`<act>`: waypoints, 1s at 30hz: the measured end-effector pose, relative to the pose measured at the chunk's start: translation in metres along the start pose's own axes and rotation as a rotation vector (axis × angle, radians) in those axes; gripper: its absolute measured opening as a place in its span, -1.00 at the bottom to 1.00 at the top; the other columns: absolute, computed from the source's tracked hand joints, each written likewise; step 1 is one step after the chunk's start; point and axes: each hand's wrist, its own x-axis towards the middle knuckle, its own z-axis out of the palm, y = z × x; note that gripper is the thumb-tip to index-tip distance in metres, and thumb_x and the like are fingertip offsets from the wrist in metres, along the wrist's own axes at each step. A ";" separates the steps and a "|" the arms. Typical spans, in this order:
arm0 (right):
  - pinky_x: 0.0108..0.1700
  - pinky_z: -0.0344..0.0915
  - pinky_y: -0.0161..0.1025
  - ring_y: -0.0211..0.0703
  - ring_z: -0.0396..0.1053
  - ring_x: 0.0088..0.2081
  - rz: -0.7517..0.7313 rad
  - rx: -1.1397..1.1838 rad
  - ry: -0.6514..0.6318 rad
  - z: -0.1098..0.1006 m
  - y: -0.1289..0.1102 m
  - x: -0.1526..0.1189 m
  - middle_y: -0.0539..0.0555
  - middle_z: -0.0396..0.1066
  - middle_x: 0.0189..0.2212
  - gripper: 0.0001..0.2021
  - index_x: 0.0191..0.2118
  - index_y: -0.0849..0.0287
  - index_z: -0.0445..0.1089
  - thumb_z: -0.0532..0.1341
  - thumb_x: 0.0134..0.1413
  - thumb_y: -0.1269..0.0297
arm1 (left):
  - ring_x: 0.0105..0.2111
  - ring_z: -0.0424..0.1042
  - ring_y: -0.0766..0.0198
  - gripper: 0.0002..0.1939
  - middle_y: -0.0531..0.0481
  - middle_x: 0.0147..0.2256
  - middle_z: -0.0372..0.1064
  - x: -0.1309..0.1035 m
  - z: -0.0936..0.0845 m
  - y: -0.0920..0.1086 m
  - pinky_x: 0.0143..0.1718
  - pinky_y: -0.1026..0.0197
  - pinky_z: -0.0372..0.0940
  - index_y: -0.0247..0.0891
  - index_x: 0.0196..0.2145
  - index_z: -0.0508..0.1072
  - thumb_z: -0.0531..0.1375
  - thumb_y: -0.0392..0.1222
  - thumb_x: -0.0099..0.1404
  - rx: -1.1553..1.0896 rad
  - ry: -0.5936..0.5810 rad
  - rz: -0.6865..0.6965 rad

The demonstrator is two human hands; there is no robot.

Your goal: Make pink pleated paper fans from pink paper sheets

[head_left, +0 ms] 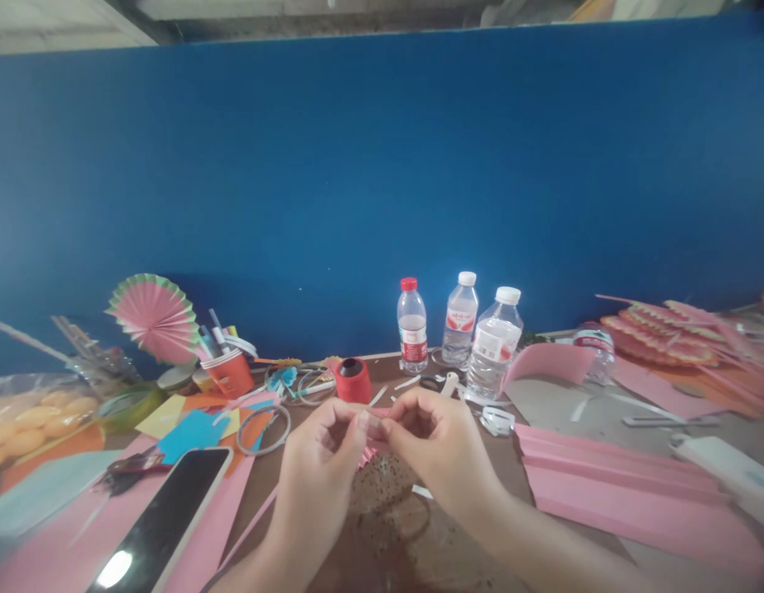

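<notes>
My left hand and my right hand meet over the middle of the table, thumbs and fingertips pinched close together. Between them shows a small strip of pink paper, mostly hidden by the fingers. Just below the fingertips there is a bit of crinkled pink paper. Behind my left hand stands a red spool. White-handled scissors lie behind my right hand.
Three water bottles stand at the back before a blue partition. At left are a phone, an orange cup of pens and a pleated fan. Folded pink paper lies at right.
</notes>
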 end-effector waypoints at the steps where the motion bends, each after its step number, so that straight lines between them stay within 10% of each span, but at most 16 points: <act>1: -0.51 0.18 -0.36 -0.30 0.24 -0.55 -0.004 -0.005 0.002 0.000 -0.001 0.000 -0.05 0.34 -0.61 -0.95 -0.53 0.16 0.33 0.20 -0.13 0.38 | -0.44 0.43 0.33 -0.85 0.04 -0.41 0.50 0.000 0.001 0.000 -0.36 0.32 0.34 -0.23 -0.49 0.43 0.13 -0.21 0.20 -0.002 0.000 0.002; 30: -0.54 0.14 -0.36 -0.29 0.26 -0.57 0.023 -0.126 -0.042 -0.003 0.003 -0.002 -0.05 0.34 -0.64 -0.67 -0.53 0.13 0.28 0.24 -0.09 -0.04 | -0.42 0.46 0.27 -0.81 0.03 -0.41 0.46 0.002 -0.006 -0.007 -0.38 0.21 0.38 -0.21 -0.41 0.32 0.03 -0.09 0.31 -0.028 -0.012 0.008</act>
